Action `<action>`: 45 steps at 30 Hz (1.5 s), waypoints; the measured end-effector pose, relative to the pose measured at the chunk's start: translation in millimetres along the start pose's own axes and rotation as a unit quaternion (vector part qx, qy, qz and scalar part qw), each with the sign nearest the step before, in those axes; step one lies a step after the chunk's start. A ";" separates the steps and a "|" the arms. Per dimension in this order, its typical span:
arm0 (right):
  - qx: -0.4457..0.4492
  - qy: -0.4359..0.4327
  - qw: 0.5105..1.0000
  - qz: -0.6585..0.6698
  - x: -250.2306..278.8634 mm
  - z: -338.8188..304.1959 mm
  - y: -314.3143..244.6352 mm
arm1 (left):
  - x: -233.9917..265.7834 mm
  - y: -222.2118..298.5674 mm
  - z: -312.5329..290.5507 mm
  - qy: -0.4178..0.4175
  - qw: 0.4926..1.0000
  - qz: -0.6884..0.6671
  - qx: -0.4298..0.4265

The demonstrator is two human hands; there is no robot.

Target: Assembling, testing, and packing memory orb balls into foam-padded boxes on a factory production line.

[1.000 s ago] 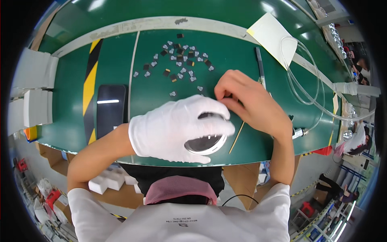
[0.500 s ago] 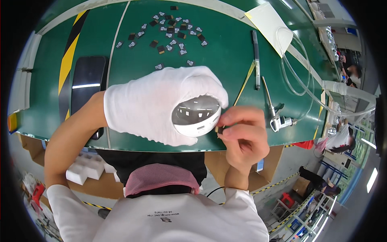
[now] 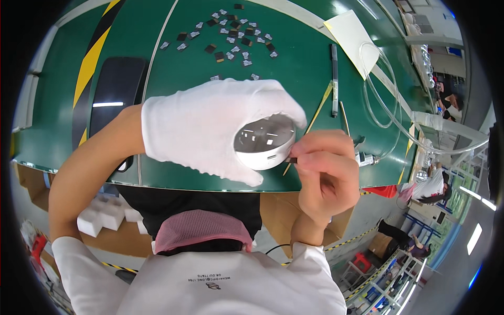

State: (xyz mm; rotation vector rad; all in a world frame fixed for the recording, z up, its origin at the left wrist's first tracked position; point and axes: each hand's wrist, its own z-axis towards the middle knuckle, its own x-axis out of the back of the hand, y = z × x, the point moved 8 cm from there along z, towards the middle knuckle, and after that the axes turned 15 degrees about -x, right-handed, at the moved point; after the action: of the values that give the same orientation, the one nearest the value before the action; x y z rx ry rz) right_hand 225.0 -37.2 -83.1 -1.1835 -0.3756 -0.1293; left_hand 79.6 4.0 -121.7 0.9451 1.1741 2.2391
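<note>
In a white glove, my left hand [image 3: 205,128] is wrapped round a rounded white camera-like device [image 3: 262,158] with a glossy dark domed face. A short narrow slot shows in its white rim, on the side toward my body. My bare right hand [image 3: 328,170] is closed in a pinch on a small dark memory card [image 3: 292,160]. The card lies right beside the device's right edge, close to the slot; I cannot tell whether they touch. Several loose memory cards [image 3: 231,39] are scattered on the green table beyond my gloved hand.
A dark phone [image 3: 116,86] lies left, by yellow-black tape [image 3: 93,60]. At right are a pen [image 3: 334,79], a thin yellow stick [image 3: 321,107], a white sheet [image 3: 353,39], clear tubing [image 3: 386,107] and a metal-tipped tool [image 3: 366,159]. White foam [image 3: 105,216] sits below the table edge.
The whole view has shifted slightly. Both hands and the device have moved a little to the right across the picture. More of the dark card shows between my right fingertips, beside the device.
</note>
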 end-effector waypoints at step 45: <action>0.013 -0.192 0.966 -0.174 -29.0 35.3 -25.6 | -6.5 -11.7 -6.2 0.055 0.998 -0.013 0.034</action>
State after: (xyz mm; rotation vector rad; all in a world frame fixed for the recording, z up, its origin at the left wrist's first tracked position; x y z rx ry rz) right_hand 182.8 -17.3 -59.4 -1.1070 -0.9257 -0.1986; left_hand 80.1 2.8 -136.4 0.8368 1.3092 2.2680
